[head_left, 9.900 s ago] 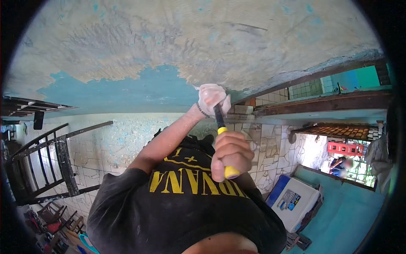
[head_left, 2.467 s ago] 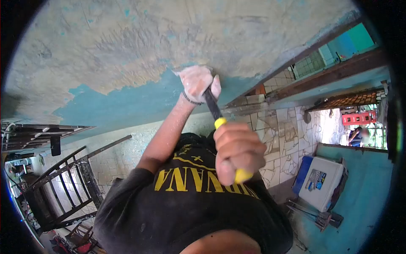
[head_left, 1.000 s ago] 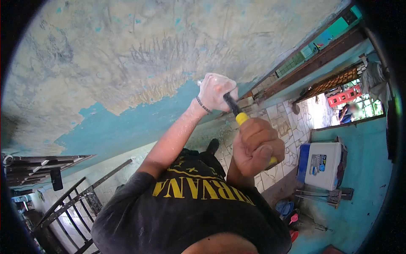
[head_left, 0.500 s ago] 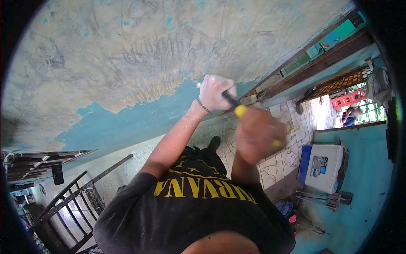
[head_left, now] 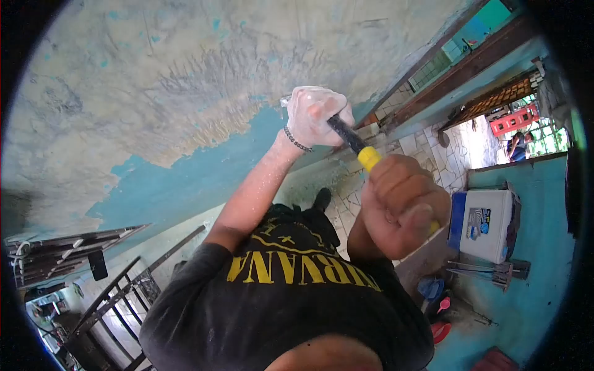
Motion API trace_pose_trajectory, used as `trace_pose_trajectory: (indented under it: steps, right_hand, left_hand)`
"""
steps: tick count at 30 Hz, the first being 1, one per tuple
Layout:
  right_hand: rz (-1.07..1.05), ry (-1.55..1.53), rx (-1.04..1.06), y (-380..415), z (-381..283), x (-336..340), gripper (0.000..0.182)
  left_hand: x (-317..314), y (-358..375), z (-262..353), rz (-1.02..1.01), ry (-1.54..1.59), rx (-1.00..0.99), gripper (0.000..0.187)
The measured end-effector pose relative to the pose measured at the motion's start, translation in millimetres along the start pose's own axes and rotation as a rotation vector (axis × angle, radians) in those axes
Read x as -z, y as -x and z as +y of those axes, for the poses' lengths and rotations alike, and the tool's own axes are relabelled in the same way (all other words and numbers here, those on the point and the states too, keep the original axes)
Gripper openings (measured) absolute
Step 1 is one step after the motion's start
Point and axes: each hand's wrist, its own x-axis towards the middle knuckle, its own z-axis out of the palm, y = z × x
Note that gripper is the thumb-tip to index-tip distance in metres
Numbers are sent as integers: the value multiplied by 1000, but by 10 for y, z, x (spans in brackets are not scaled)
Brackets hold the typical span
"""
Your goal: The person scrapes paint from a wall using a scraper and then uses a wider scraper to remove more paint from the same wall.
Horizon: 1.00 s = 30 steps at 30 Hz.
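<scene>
My left hand, dusted white and with a dark beaded bracelet at its wrist, is closed beside the wall. The wall shows bare grey plaster above and blue paint below. What my left hand grips is mostly hidden; a small bit shows at its far side. My right hand is wrapped round the yellow grip of a tool. The tool's black shaft reaches up to my left hand, and its far end is hidden there.
A white and blue cooler stands at the right against a blue wall. Black metal railings are at the lower left. Tiled floor leads to a doorway, where a person is seen outside. A pink scoop lies lower right.
My right hand has moved down and right with the yellow grip, and is now sharper. More of the black shaft shows. My left hand sits slightly higher, and the view has tilted a little.
</scene>
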Motion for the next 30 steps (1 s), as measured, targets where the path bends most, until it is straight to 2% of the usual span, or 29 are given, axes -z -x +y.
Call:
trace_pose_trajectory:
  steps: [1,8,9,10,14,17,18,20,21,22,23,25,27,30]
  right_hand:
    - [-3,2,7,-19,23,-26,35]
    - [-40,118,90,464,239,-154,26]
    - [-43,103,39,405,254,-101,26]
    - [-39,94,-12,285,230,-4,25]
    - [-10,-46,-8,-31,81,-16,20]
    - [62,89,42,269,446,-28,17]
    - [113,166,25,459,599,-51,17]
    - [173,273,-78,734,782,-13,17]
    - [144,287,-127,787,768,34,17]
    - [117,304,-174,798,752,91,17]
    - [47,192,-140,717,734,209,20]
    - [76,88,-121,383,420,202,26]
    - [140,40,-103,103,134,55,24]
    - [56,-59,-61,43,68,-16,18]
  left_hand:
    - [22,-94,28,50,26,-23,28]
    - [2,371,-183,23,-14,15,29]
    - [-11,378,-161,22,-4,14,29]
    - [-24,353,-184,-36,-76,53,19]
    - [87,-53,6,-39,-67,64,15]
    - [31,334,-177,-38,-14,130,30]
    - [-60,684,-310,-19,-81,168,30]
    - [-150,1147,-525,-43,17,256,30]
    - [-137,1145,-458,-57,75,314,30]
    - [-158,1100,-435,-64,56,283,30]
    - [-189,1010,-459,-70,35,244,30]
    - [-83,566,-242,-80,13,169,27]
    - [50,49,-54,-66,-3,72,21]
    - [130,59,-46,-47,-29,11,20]
